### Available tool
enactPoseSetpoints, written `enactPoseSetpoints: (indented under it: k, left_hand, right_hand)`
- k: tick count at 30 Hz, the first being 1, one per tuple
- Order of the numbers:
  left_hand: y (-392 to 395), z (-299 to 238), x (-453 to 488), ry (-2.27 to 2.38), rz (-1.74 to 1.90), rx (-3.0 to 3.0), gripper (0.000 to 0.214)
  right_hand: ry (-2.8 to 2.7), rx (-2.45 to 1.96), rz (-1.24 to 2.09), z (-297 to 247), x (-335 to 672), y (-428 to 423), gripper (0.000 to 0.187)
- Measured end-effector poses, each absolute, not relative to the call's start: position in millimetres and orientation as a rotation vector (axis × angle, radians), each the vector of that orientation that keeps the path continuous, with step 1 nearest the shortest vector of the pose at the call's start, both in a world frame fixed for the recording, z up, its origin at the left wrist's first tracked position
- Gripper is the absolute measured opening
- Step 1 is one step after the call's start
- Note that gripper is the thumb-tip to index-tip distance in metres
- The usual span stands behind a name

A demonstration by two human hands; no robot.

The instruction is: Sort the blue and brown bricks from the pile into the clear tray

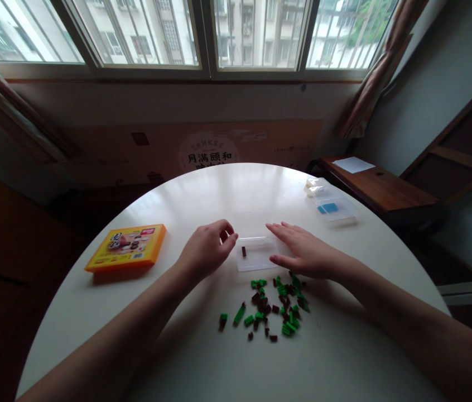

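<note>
A small clear plastic tray (261,261) lies on the white round table (202,195) between my hands, with one dark brown brick (244,251) in it. My left hand (207,249) rests at the tray's left edge, its fingers curled loosely with nothing visible in them. Flat on the table at the tray's right edge lies my right hand (303,249), fingers stretched out. Just in front of the tray sits a loose pile of small green and brown bricks (275,306).
An orange box (127,248) with a printed lid lies at the left of the table. Clear plastic containers (331,205), one with a blue piece inside, stand at the far right. A wooden side table (380,187) with a paper sits beyond the edge.
</note>
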State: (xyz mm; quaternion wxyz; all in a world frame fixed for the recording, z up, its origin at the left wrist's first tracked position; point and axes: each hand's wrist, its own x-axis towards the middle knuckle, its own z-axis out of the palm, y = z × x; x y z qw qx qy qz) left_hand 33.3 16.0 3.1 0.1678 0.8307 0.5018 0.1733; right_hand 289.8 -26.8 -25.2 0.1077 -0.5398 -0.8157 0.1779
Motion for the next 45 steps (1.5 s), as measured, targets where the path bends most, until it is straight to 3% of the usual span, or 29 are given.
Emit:
enactPoseSetpoints:
  k: [8, 14, 26, 34, 45]
  left_hand:
    - [27, -23, 28, 1.267, 0.687, 2.359, 0.019]
    - [29, -18, 21, 1.007, 0.506, 2.412, 0.049]
    - [33, -30, 23, 0.966, 0.515, 2.447, 0.067]
    - [31, -34, 20, 0.903, 0.547, 2.505, 0.069]
    - [32, -35, 17, 0.843, 0.541, 2.487, 0.073]
  right_hand:
    - [-2.375, -1.659, 0.504, -18, 291, -39, 0.080]
    - [-2.376, -1.651, 0.336, -13, 289, -43, 0.070]
    - [-2.275, -1.368, -0.045, -6, 275, -42, 0.022]
    - [-2.550, -1.125, 0.122, -14, 253, -31, 0.035]
    - [-2.563, -1.295, 0.181, -13, 239, -22, 0.020]
